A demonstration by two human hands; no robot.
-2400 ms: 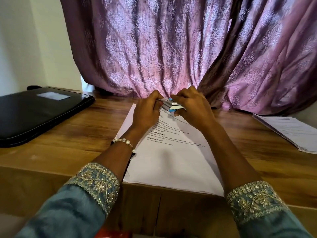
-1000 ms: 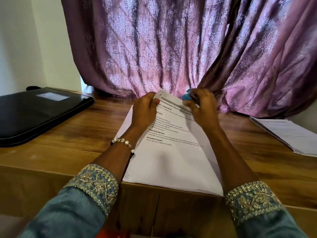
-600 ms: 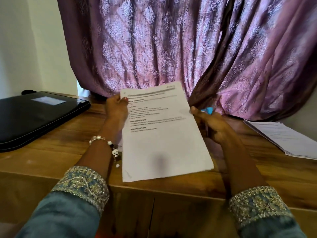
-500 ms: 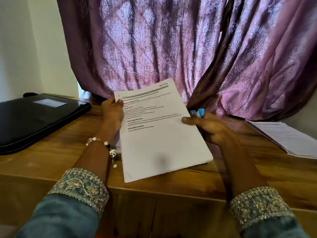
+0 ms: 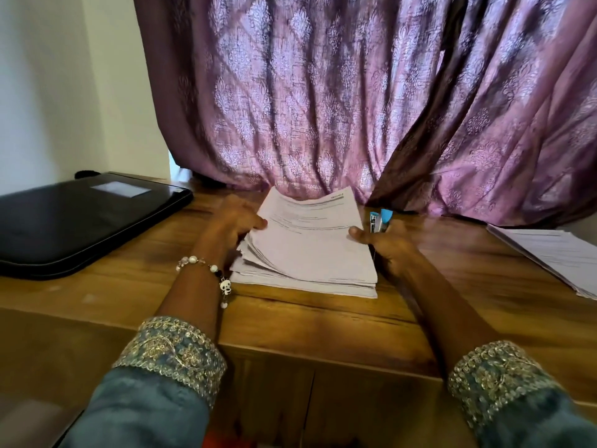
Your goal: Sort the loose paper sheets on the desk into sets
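A thick stack of printed white paper sheets (image 5: 310,263) lies in the middle of the wooden desk (image 5: 323,321). Its upper sheets are raised and fanned along the left side. My left hand (image 5: 231,223) grips that raised left edge, thumb on top and fingers underneath. My right hand (image 5: 386,245) is at the stack's right edge, with its thumb resting on the top sheet. The fingers of that hand hold a blue stapler (image 5: 381,219), which sticks up beside the paper.
A second pile of printed sheets (image 5: 549,253) lies at the desk's right edge. A black zipped case (image 5: 80,224) takes up the left side. A purple patterned curtain (image 5: 323,108) hangs down to the desk right behind the stack.
The sheets that both hands held up toward me have come down over the stack on the desk. The right hand has kept the blue stapler and moved to the right edge.
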